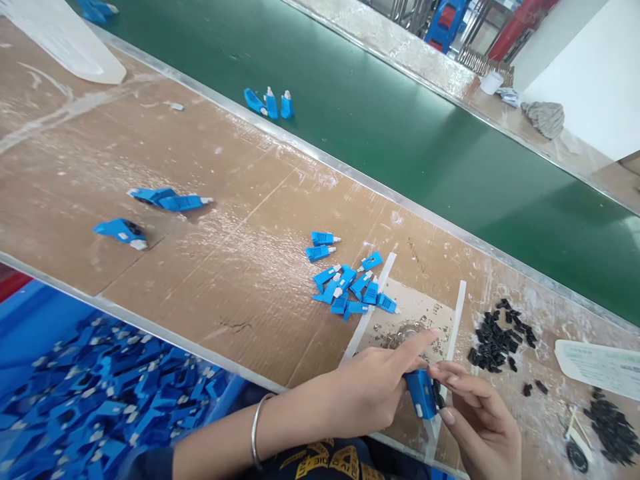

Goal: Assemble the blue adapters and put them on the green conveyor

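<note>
My left hand [373, 383], with a metal bangle at the wrist, is closed on a blue plastic part [423, 393] at the table's near edge. Its index finger points out over the part. Fingers of my right hand [480, 413] pinch a small black piece [438, 393] against the right side of that blue part. How far the black piece is seated I cannot tell. Just beyond my hands, small metal bits [440, 317] lie scattered on a pale taped sheet [407, 300]. A cluster of blue parts with whitish tips [345, 280] lies left of the sheet.
Small black pieces [493, 340] and longer black pieces [613, 430] are heaped to the right, near a white card [600, 367]. A blue bin [30, 327] full of blue parts stands below left. Across the table runs a green conveyor belt [380, 127] carrying several blue parts.
</note>
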A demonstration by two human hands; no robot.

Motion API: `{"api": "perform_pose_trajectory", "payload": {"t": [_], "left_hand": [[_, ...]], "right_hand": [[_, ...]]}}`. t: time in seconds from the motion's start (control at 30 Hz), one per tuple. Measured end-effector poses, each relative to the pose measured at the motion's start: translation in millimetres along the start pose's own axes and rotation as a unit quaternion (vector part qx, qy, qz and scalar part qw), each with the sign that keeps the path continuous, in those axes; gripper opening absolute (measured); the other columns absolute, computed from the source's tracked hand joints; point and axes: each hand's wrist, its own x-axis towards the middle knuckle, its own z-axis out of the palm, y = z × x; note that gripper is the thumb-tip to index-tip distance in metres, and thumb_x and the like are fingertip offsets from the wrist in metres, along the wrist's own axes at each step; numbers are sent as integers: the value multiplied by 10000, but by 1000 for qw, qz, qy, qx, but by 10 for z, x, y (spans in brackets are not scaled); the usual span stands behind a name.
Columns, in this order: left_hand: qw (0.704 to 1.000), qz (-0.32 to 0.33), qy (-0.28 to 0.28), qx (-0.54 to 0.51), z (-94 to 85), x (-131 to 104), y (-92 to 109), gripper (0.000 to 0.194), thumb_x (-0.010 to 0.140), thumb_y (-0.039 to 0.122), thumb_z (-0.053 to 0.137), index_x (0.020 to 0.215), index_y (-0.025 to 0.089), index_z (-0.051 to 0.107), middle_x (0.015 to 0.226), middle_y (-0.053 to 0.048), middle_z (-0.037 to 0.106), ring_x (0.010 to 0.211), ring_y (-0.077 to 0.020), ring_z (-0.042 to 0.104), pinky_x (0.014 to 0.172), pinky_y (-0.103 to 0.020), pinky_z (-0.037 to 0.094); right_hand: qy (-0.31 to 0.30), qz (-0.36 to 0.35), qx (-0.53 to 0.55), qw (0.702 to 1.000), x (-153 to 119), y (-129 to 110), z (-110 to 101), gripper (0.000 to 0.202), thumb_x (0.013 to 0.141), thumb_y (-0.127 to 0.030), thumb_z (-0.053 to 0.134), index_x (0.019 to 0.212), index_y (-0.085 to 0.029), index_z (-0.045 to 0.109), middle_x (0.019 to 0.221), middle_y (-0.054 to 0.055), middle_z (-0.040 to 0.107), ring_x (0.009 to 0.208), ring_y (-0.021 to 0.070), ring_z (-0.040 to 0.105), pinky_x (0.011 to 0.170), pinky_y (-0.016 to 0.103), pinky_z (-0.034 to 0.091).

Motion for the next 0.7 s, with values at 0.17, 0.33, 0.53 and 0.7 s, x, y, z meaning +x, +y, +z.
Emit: {"api": "perform_pose_trajectory", "payload": {"t": [0.17, 0.33, 0.53, 0.7], "left_hand": [[999, 19, -22, 46, 19, 10, -60, 848, 821, 27, 425, 1569, 249, 92, 1256, -91, 689, 1105, -241, 667, 940, -350, 524], [996, 24, -13, 80, -7, 0, -40, 796, 842, 44, 414, 1564, 221, 129, 1088, -91, 732, 916, -224, 700, 829, -314, 545], [997, 3, -2, 74, -86, -24, 6, 739, 856, 50, 395, 1554, 209, 211, 1005, -82, 740, 904, -229, 692, 825, -324, 535], [997, 14, -1, 80, -55, -39, 2, 757, 814, 26, 448, 1530, 218, 296, 1021, -80, 745, 958, -238, 691, 829, -295, 537]], "right_hand": [[-33, -52, -37, 997, 175, -159, 44, 178, 936, -213, 655, 1094, -284, 698, 1038, 74, 757, 1016, 237, 706, 787, 351, 645], [-91, -131, -174, 972, 237, -217, -11, 270, 946, -154, 604, 1161, -290, 695, 1067, 69, 757, 986, 253, 715, 782, 370, 632], [-87, -267, -354, 892, 123, -149, 114, 428, 1014, -337, 495, 1428, -232, 503, 1102, 94, 743, 1053, 289, 704, 767, 394, 581], [-38, -269, -408, 871, -55, -105, 278, 504, 1007, -308, 507, 1491, -202, 418, 1074, 94, 751, 1041, 285, 710, 775, 379, 552]]}}
